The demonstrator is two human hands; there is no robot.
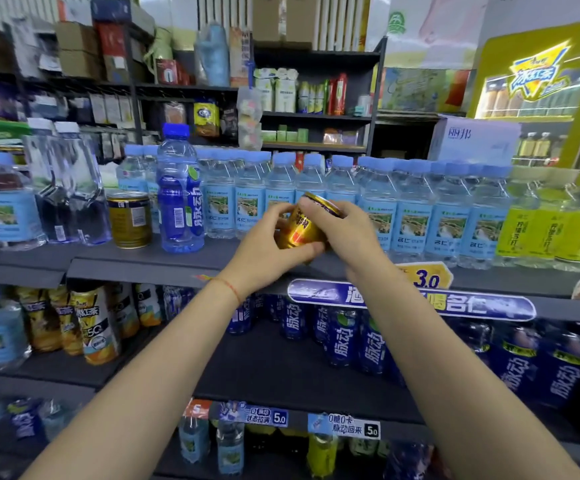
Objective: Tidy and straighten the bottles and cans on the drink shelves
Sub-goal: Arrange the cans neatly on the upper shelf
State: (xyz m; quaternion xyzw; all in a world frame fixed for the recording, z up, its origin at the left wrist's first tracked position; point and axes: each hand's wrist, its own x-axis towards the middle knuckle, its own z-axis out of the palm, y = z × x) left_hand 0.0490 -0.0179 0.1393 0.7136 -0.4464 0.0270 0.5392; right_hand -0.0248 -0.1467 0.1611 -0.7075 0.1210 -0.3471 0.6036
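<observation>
Head view
Gold can point(304, 225): held tilted in both hands above the front edge of the top drink shelf point(150, 263), its top leaning up and to the right, in front of the row of water bottles.
Left hand point(268, 242): fingers and thumb curled round the lower part of the can, thumb across its base; a thin red string circles the wrist.
Right hand point(342, 228): fingers curled over the can's upper rim and right side, clamped on it.
Second gold can point(130, 220): stands upright on the top shelf towards its left end, label turned away so the barcode side shows.
Blue drink bottle point(179, 190): upright just right of the second can, dark blue label, blue cap, taller than the bottles behind it.
Water bottles point(416, 213): a tight row with pale blue caps and blue labels along the back of the top shelf, running from behind the blue drink bottle to the right.
Yellow-label bottles point(555, 230): at the right end of the top shelf, beside the water row.
Clear jugs point(70, 188): at the left end of the top shelf, left of the second can.
Middle shelf point(281, 372): dark blue bottles on the right half, iced tea bottles point(91, 323) on the left.
</observation>
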